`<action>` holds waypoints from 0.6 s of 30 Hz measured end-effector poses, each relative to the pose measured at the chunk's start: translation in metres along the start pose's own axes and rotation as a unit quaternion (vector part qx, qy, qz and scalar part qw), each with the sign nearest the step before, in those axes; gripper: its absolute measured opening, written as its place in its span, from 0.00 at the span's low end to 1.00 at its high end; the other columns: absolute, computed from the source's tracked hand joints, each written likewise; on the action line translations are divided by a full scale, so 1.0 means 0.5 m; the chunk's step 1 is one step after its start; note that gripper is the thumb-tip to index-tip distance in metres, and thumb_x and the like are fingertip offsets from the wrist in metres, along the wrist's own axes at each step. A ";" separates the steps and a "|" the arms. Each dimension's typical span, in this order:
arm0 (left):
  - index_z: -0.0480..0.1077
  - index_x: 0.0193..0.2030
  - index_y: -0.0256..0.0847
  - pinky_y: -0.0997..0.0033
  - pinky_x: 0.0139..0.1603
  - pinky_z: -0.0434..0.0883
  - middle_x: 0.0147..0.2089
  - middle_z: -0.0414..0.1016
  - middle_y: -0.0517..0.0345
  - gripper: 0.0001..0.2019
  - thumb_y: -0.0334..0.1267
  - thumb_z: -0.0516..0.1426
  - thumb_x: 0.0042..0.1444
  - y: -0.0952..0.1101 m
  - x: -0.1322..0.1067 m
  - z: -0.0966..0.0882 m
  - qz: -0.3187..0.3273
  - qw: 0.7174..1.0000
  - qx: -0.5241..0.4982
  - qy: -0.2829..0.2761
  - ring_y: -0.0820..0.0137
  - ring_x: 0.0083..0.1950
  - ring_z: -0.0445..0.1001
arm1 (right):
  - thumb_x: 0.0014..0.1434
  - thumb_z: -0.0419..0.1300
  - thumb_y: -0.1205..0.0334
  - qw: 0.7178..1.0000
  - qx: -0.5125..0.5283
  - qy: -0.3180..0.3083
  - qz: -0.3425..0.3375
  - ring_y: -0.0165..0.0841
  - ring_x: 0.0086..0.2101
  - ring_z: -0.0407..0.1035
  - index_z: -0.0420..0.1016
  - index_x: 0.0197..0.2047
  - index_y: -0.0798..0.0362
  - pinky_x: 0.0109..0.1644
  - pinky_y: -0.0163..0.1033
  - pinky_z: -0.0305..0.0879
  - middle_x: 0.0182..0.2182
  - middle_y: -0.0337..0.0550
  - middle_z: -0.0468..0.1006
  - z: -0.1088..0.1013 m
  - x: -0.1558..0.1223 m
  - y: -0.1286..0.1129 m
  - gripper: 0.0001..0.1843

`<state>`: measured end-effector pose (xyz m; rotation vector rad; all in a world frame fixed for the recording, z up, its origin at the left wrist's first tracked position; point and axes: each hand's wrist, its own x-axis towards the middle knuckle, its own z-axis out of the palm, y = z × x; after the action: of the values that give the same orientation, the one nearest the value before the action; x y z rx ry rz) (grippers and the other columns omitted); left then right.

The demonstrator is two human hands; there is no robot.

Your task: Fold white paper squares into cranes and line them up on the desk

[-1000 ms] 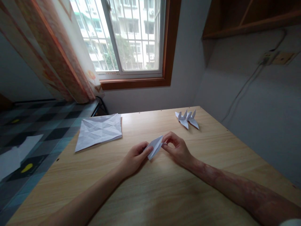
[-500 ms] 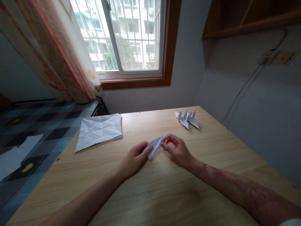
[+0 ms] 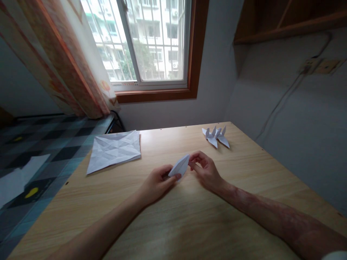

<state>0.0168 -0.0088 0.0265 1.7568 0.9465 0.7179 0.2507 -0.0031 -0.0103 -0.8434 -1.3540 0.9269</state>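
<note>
A small folded white paper piece (image 3: 180, 166), narrow and pointed, is held just above the wooden table (image 3: 173, 216) near its middle. My left hand (image 3: 155, 183) pinches its lower left end with thumb and fingers closed. My right hand (image 3: 204, 169) pinches its upper right tip, fingers curled. Both forearms rest low over the table.
A stack of creased white square sheets (image 3: 115, 150) lies at the table's far left. Finished folded paper cranes (image 3: 216, 137) stand at the far right by the wall. A window and curtain are behind; a checkered surface with paper lies to the left.
The folded piece has tilted up slightly and its tip now points higher. Both hands shifted a little closer together around it.
</note>
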 end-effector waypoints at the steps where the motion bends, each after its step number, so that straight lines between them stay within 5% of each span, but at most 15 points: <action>1: 0.79 0.42 0.38 0.73 0.34 0.62 0.32 0.72 0.63 0.17 0.53 0.64 0.68 -0.001 0.000 0.001 -0.003 1.000 0.004 0.002 0.71 0.34 0.67 | 0.67 0.72 0.57 1.000 -0.006 -0.002 -0.004 0.35 0.36 0.74 0.80 0.42 0.47 0.42 0.41 0.74 0.38 0.39 0.81 -0.001 0.000 -0.003 0.06; 5: 0.77 0.37 0.38 0.73 0.32 0.62 0.29 0.77 0.61 0.19 0.54 0.64 0.69 -0.003 -0.001 0.002 -0.011 1.000 0.017 0.012 0.71 0.31 0.69 | 0.73 0.66 0.56 0.997 -0.055 -0.030 -0.045 0.38 0.42 0.77 0.82 0.47 0.47 0.50 0.45 0.76 0.41 0.42 0.83 -0.002 -0.001 -0.020 0.06; 11: 0.78 0.38 0.37 0.73 0.34 0.66 0.32 0.80 0.57 0.20 0.55 0.64 0.69 -0.003 0.001 0.003 -0.010 1.000 -0.007 0.003 0.69 0.32 0.73 | 0.68 0.73 0.61 0.980 -0.137 -0.014 -0.143 0.42 0.52 0.76 0.83 0.44 0.46 0.60 0.50 0.74 0.50 0.46 0.80 0.000 0.000 -0.035 0.04; 18: 0.80 0.48 0.37 0.72 0.35 0.71 0.37 0.83 0.54 0.20 0.55 0.66 0.68 -0.006 0.012 0.004 0.007 0.993 -0.115 0.005 0.70 0.33 0.75 | 0.66 0.73 0.69 0.945 -0.204 -0.057 -0.251 0.42 0.52 0.76 0.84 0.45 0.43 0.59 0.52 0.73 0.50 0.44 0.82 -0.002 -0.011 -0.052 0.10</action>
<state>0.0205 -0.0040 0.0232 1.5601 0.8241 0.8124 0.2533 -0.0188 0.0109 -0.7003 -1.7884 0.3016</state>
